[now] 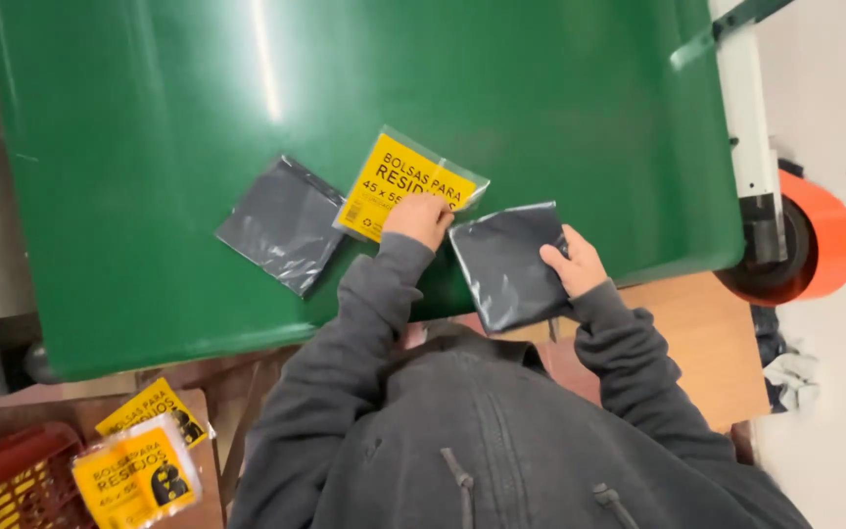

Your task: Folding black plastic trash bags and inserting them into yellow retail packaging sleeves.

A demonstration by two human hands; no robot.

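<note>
Head view, looking straight down past the grey hooded jacket (pixel 501 441) filling the 6 o'clock edge. At 7 o'clock, low in the frame, a red plastic crate (pixel 2 470) is sitting beside two yellow packets in clear wrap (pixel 139 470), resting on a wooden surface (pixel 697 343) that is also showing at 4 o'clock.

Further out, the green worktop (pixel 198 98) is taking up most of the view. The right hand (pixel 572 263) is lying at about 3 o'clock of centre, fingers curled over the right edge of a folded dark grey bag (pixel 506 264); the grip is partly closed on that edge, thumb hidden beneath. The bag is lying flat, its near corner overhanging the worktop's front edge.

The left hand (pixel 421 217) is resting just beside it, toward 10 o'clock, fingers pressing down on a yellow labelled packet (pixel 399 181); whether it is pinching the packet, cannot tell.

Left of that packet, touching its corner, a second folded grey bag (pixel 281 225) is lying loose.

At 2 o'clock, off the worktop, an orange roll (pixel 829 240) is sitting on a white frame (pixel 744 118).
</note>
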